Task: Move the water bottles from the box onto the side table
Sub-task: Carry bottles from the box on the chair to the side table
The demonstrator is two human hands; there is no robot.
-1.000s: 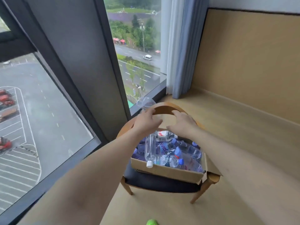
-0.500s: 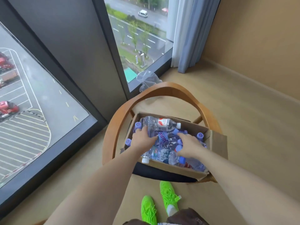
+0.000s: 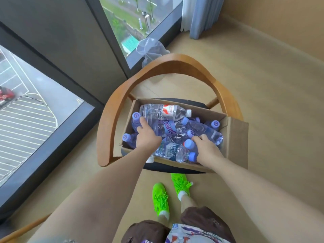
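Observation:
A cardboard box sits on the seat of a wooden chair and holds several clear water bottles with lilac caps, lying and standing. A bigger bottle with a red-and-white label lies across the far side. My left hand is inside the box, fingers curled around a clear bottle on the left. My right hand rests on the bottles at the near right, fingers wrapped over a lilac-capped bottle. The side table is out of view.
The chair's curved backrest arches beyond the box. A crumpled clear plastic bag lies by the floor-to-ceiling window. A curtain hangs at the back. My green shoes stand just in front of the chair.
Both hands dropped from the chair's backrest into the box and settled on bottles. My head tilted down and closer, so the box now looks larger.

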